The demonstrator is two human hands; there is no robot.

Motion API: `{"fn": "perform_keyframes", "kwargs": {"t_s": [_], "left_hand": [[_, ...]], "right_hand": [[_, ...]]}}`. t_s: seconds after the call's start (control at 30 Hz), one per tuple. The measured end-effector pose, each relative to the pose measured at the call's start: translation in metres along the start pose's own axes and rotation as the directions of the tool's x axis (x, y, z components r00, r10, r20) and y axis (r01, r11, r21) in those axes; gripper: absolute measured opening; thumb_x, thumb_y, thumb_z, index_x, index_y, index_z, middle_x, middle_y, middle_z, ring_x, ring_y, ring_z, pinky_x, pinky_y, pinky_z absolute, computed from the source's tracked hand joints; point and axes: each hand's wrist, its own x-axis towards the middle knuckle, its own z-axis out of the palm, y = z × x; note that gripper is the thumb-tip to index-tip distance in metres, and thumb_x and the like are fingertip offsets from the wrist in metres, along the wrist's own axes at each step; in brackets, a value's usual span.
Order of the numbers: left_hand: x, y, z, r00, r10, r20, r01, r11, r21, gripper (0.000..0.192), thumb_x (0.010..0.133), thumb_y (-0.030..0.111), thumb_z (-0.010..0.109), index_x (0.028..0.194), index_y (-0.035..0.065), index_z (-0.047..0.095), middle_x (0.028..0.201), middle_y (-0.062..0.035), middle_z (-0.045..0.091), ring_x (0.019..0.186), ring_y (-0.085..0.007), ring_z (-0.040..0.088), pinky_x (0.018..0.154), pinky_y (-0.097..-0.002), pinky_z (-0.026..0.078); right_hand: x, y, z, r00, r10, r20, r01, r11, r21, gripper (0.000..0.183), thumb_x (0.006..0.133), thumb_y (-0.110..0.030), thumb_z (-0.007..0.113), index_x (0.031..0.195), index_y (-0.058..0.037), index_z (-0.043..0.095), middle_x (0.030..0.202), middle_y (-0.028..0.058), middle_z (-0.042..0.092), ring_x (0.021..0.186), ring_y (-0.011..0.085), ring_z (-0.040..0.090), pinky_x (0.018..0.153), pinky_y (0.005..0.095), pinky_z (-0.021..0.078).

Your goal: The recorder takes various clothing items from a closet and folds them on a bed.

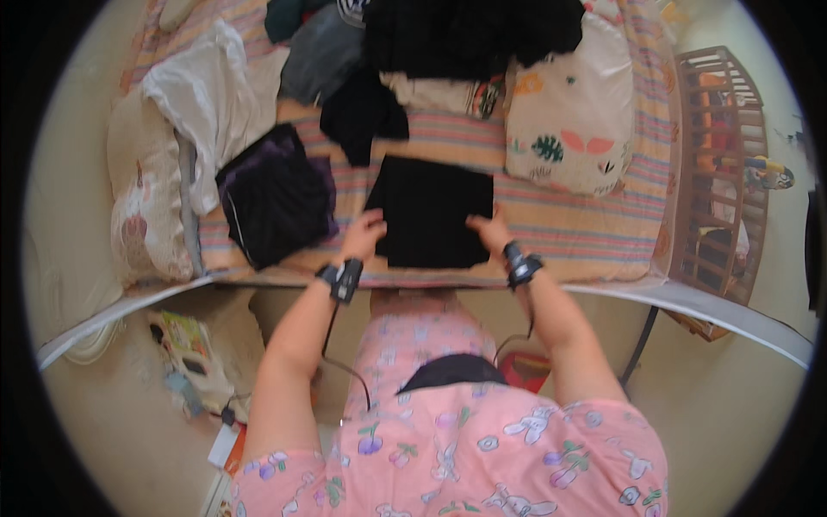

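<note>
A folded black garment (436,210) lies flat on the striped bed sheet (549,216) in front of me. My left hand (367,234) grips its left edge, fingers on top of the cloth. At its right edge my right hand (490,231) holds the fabric, thumb on top and the other fingers partly hidden. Left of it rests a dark folded garment with purple parts (278,197). A small black garment (365,113) lies crumpled just beyond the folded one.
Farther back are a black clothes pile (465,35), a grey garment (323,58) and a white garment (213,97). Patterned pillows lie at the right (568,129) and left (145,194). A wooden crib (723,174) stands right of the bed; a net rim (620,296) runs along the near edge.
</note>
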Motion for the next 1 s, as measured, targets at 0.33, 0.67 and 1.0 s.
{"fn": "perform_keyframes", "kwargs": {"t_s": [0.33, 0.67, 1.0], "left_hand": [[-0.044, -0.009, -0.022, 0.894, -0.448, -0.022, 0.42, 0.854, -0.308, 0.04, 0.09, 0.027, 0.055, 0.127, 0.0127, 0.05, 0.121, -0.005, 0.055, 0.1, -0.0234, 0.055, 0.082, -0.0357, 0.044], [-0.056, 0.079, -0.046, 0.951, -0.303, -0.064, 0.237, 0.844, -0.481, 0.029, 0.092, 0.022, 0.051, 0.118, 0.0095, 0.054, 0.103, -0.0035, 0.063, 0.081, -0.0139, 0.06, 0.072, -0.0261, 0.047], [-0.058, 0.083, -0.049, 0.959, -0.276, -0.059, 0.185, 0.773, -0.607, 0.036, 0.09, 0.021, 0.056, 0.124, 0.0086, 0.05, 0.105, -0.0051, 0.062, 0.087, -0.016, 0.061, 0.075, -0.0284, 0.047]], "right_hand": [[0.038, -0.078, -0.023, 0.97, -0.191, -0.148, 0.114, 0.902, -0.416, 0.077, 0.071, -0.016, 0.07, 0.138, -0.0086, 0.034, 0.129, 0.028, 0.039, 0.121, 0.0463, 0.037, 0.101, 0.0472, 0.0358], [0.168, -0.369, -0.033, 0.771, -0.611, -0.181, 0.372, 0.662, -0.65, 0.041, 0.076, -0.037, 0.066, 0.115, -0.0262, 0.066, 0.153, 0.0195, 0.006, 0.139, 0.0384, 0.016, 0.11, 0.0421, 0.0237], [0.126, -0.345, -0.044, 0.91, -0.412, 0.04, 0.227, 0.578, 0.784, 0.032, 0.087, -0.01, 0.063, 0.116, 0.0016, 0.059, 0.11, 0.0071, 0.063, 0.101, 0.0175, 0.057, 0.089, 0.0291, 0.0424]]}}
